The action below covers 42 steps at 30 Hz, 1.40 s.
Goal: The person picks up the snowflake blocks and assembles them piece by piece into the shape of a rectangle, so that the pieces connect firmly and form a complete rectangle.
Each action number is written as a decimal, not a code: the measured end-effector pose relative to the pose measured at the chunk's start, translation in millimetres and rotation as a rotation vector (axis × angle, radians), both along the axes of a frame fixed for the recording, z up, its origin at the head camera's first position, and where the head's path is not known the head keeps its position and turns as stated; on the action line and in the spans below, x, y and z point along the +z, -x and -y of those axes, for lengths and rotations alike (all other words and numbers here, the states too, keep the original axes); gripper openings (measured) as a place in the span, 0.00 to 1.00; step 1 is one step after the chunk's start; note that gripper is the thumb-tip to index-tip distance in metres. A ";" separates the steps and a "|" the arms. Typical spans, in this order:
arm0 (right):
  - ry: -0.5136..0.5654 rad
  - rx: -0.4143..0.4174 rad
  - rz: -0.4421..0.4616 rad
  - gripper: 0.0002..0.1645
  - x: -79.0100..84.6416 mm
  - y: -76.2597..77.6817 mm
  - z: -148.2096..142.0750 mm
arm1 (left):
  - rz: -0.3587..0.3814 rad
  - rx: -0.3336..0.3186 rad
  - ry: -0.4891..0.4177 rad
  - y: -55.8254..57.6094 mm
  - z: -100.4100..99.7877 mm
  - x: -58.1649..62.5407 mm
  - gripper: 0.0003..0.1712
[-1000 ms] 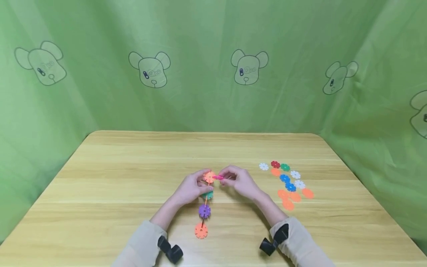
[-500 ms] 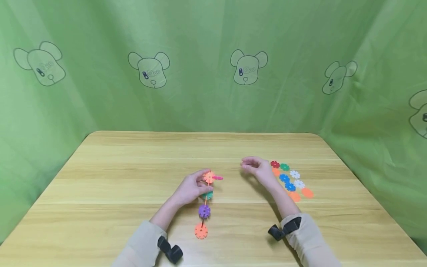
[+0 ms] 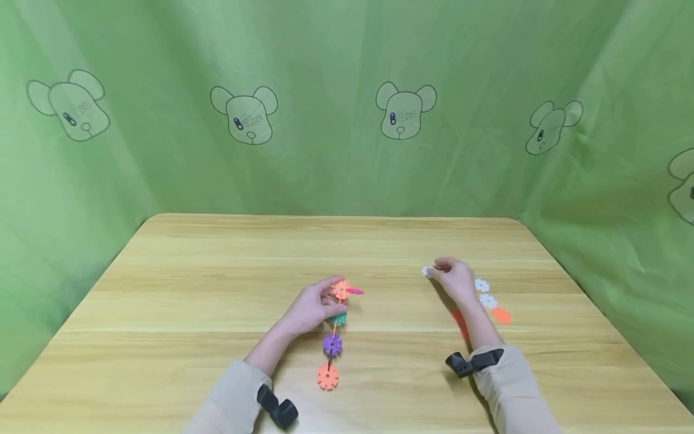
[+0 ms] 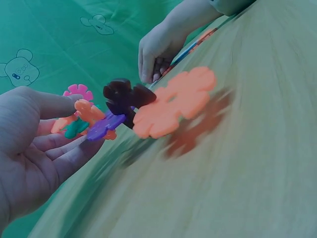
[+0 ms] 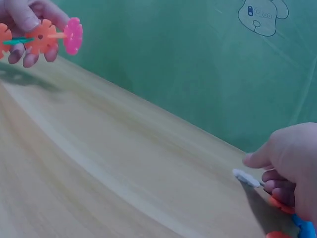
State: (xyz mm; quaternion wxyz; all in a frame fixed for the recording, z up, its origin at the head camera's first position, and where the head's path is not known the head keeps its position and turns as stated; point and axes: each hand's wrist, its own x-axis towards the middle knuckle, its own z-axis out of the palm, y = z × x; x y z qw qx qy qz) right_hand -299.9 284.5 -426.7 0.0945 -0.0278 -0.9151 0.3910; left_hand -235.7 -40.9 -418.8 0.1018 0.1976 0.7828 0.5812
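Observation:
My left hand grips a chain of slotted plastic snowflake discs, its thumb and fingers around the upper part by an orange disc and a green disc. A pink disc juts from the top of the chain. Below the hand follow a purple disc, a dark disc and a large orange disc at the lower end. Over the loose discs at the right hovers my right hand, thumb apart from its bent fingers. A white disc lies by the thumb.
More loose discs lie flat right of centre: white discs, an orange disc and others partly hidden under my right hand and forearm. A blue disc shows beside the right fingers. Green curtain walls surround the wooden table.
My right hand has left the pink disc on the chain and moved right to the loose discs, uncovering the white one again. My left hand keeps its hold on the chain in place.

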 end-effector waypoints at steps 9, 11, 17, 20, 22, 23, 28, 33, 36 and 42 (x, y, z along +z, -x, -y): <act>-0.243 0.047 -0.007 0.22 -3.8 0.0 3.1 | 0.007 0.001 0.016 -11.0 -1.2 15.8 0.37; -0.244 0.043 0.005 0.21 -2.9 0.3 2.9 | 0.009 -0.001 0.018 -10.8 -1.4 16.3 0.37; -0.217 0.039 0.066 0.20 0.4 1.6 2.0 | -0.008 -0.002 0.010 1.4 -1.7 -3.1 0.39; -0.192 0.054 0.094 0.21 2.6 1.0 1.8 | -0.012 -0.002 0.013 1.2 -1.5 -3.3 0.39; -0.179 0.067 0.112 0.22 3.8 0.5 1.5 | -0.010 -0.004 0.016 0.5 -1.4 -2.8 0.39; -0.176 0.075 0.118 0.22 4.2 0.2 1.1 | -0.009 -0.006 0.017 0.0 -1.4 -2.5 0.39; -0.170 0.104 0.124 0.22 4.6 -1.0 -0.8 | -0.003 -0.007 0.024 -1.7 -1.8 -1.1 0.38; -0.202 0.146 0.066 0.20 7.1 -3.1 2.1 | -0.005 -0.003 0.025 -1.5 -1.2 -1.9 0.38; -0.165 0.176 0.057 0.18 8.8 -5.6 6.4 | -0.001 -0.005 0.026 -0.6 -1.3 -2.1 0.38; 0.110 0.291 0.139 0.18 12.0 -9.5 23.7 | -0.002 0.003 0.014 1.0 -0.8 -3.2 0.38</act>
